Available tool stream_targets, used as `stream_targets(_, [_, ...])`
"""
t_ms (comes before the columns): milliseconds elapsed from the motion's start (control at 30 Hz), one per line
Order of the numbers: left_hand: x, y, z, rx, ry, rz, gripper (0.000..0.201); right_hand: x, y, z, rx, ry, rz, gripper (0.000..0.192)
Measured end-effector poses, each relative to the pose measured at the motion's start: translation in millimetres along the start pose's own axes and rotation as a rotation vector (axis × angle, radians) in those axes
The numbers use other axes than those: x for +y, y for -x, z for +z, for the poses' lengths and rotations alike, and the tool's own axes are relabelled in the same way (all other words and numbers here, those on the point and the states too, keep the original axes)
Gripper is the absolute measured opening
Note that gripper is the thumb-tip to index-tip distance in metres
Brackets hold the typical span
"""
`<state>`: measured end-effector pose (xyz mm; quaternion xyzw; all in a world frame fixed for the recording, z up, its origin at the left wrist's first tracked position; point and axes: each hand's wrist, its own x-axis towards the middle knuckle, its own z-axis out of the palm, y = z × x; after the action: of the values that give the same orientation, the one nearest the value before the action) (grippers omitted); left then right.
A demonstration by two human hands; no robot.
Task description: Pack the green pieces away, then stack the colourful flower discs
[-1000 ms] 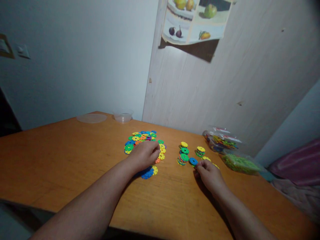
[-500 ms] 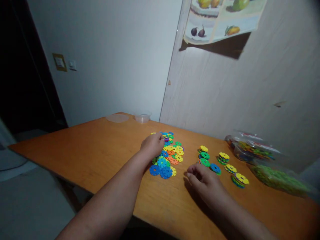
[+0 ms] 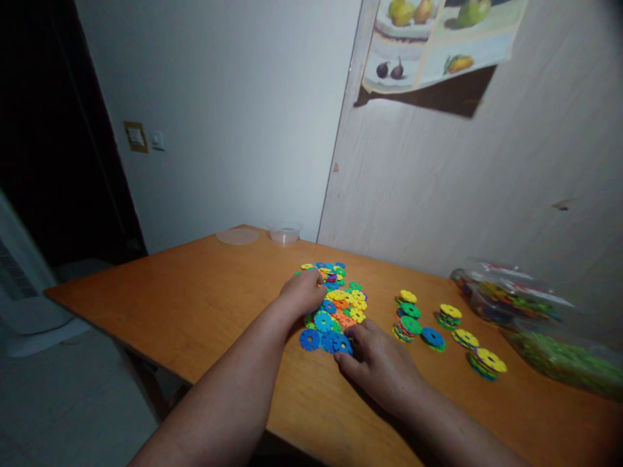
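Observation:
A loose pile of notched plastic flower discs (image 3: 324, 322) in blue, yellow, orange and green lies on the wooden table. My left hand (image 3: 302, 292) rests over the pile's left side with its fingers curled in. Its fingertips are largely hidden, so what they hold cannot be made out. At the pile's near right edge, my right hand (image 3: 382, 366) has thumb and fingers closed about a blue disc (image 3: 343, 344). To the right stand several small stacks of discs, among them a green-topped stack (image 3: 411, 326) and a yellow-topped stack (image 3: 488, 362).
Clear plastic bags of coloured pieces (image 3: 518, 298) and a bag of green pieces (image 3: 567, 357) lie at the right. By the wall are a clear plastic tub (image 3: 285, 233) and a flat lid (image 3: 237, 237). The table's near edge (image 3: 292, 442) runs below my arms.
My right hand has moved left from beside the stacks to the pile's near edge and closed on a blue disc. The left hand stays over the pile. The view has shifted slightly.

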<state>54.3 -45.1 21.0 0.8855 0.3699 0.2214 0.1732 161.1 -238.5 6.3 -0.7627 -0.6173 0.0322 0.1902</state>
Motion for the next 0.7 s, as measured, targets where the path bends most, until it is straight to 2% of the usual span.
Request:
stream_targets(167, [4.2,4.1,-6.1,-0.041,0.031,0.015,0.011,33.8,12.5,-18.3,-0.012,0.056,0.082,0.022])
stream_targets(333, [15.0,22.7,-16.3,-0.208,0.044,0.085,0.006,62.5,18.1,-18.8,-0.027,0.03,0.115,0.027])
stream_targets(500, [19.9,36.0,-22.4,-0.407,0.001,0.119,0.035,65.8,19.1,-7.3,0.016,-0.08,0.083,0.041])
stream_targets(567, [20.9,36.6,-23.1,-0.459,-0.055,0.146,0.044,65.6,20.1,-4.7,0.023,-0.104,0.065,0.042])
stream_targets(700, [26.3,36.4,-23.1,-0.5,-0.138,0.201,0.045,66.7,22.2,-2.9,0.011,-0.098,0.03,0.036])
